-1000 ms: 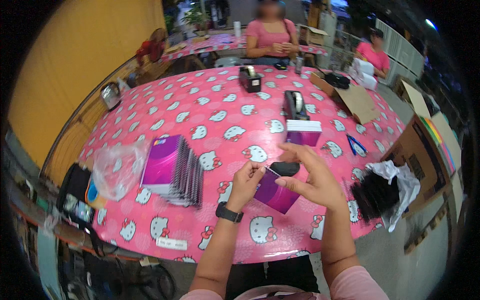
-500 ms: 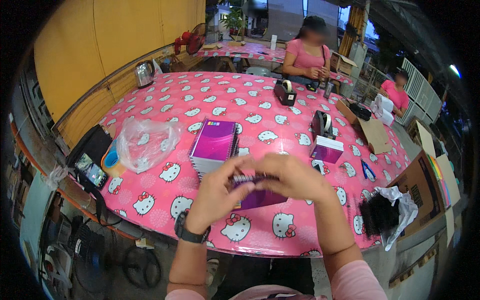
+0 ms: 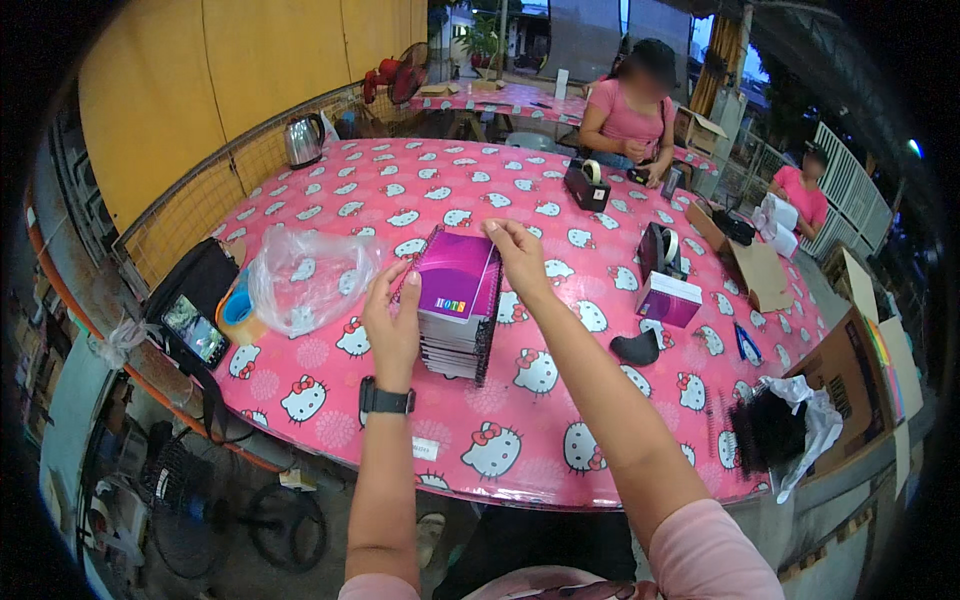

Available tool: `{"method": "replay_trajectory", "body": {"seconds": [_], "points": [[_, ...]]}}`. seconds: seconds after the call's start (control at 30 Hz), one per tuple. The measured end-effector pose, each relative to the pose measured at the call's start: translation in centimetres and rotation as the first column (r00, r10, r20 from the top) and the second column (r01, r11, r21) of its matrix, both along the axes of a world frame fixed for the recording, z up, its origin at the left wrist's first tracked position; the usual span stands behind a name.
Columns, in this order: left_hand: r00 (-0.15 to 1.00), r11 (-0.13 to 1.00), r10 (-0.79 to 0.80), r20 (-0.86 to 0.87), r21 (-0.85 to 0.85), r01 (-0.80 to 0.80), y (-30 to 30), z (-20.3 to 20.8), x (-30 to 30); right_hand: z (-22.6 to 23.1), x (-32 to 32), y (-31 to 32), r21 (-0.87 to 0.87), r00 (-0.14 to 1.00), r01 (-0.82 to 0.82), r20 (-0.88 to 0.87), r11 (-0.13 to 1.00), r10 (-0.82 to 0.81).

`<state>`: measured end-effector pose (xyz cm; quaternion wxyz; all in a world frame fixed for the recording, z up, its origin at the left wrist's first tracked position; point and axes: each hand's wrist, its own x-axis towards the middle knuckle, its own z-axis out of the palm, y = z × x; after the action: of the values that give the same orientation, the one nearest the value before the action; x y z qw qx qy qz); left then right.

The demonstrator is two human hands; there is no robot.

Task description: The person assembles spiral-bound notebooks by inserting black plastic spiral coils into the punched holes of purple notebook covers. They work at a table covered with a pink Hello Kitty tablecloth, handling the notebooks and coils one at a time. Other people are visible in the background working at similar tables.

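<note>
A purple notebook [image 3: 452, 280] lies on top of a stack of spiral notebooks [image 3: 450, 355], turned slightly against those beneath. The black coils of the stack show along its right side, white page edges at the front. At the top notebook's left edge is my left hand [image 3: 392, 325], thumb on the cover side and fingers along the edge. My right hand [image 3: 518, 262] pinches near the far right corner, its fingertips partly hidden. A black watch band circles my left wrist.
Left of the stack lie a clear plastic bag [image 3: 305, 280], tape rolls [image 3: 238, 308] and a phone [image 3: 195, 330]. To the right are tape dispensers [image 3: 588, 185], a small purple-and-white pile [image 3: 670, 298], a black curved object [image 3: 636, 347], blue pliers [image 3: 748, 343] and black coils [image 3: 765, 420]. Two people are beyond.
Both hands have moved forward from the table's near side with the purple notebook, which now rests on the stack. The black curved object, mostly hidden before, is now uncovered.
</note>
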<state>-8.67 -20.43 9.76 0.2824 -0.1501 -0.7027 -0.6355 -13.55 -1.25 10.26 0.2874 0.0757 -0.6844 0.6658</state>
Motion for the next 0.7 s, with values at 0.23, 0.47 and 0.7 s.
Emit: {"method": "replay_trajectory", "body": {"seconds": [0.23,0.47,0.7], "points": [[0.998,0.977,0.036,-0.042,0.211,-0.026,2.9,-0.4,0.0,-0.9,-0.3,-3.0,-0.213,0.997,0.048,-0.052,0.976,-0.061],[0.988,0.929,0.129,-0.081,0.359,-0.091,4.6,-0.7,-0.5,-1.3,-1.5,-1.9,-0.290,0.998,-0.005,-0.064,0.957,-0.015],[0.944,0.910,0.324,-0.066,0.293,-0.292,5.4,-0.5,-0.3,-1.1,-1.0,-2.0,-0.383,0.993,-0.121,-0.039,0.916,0.115]]}}
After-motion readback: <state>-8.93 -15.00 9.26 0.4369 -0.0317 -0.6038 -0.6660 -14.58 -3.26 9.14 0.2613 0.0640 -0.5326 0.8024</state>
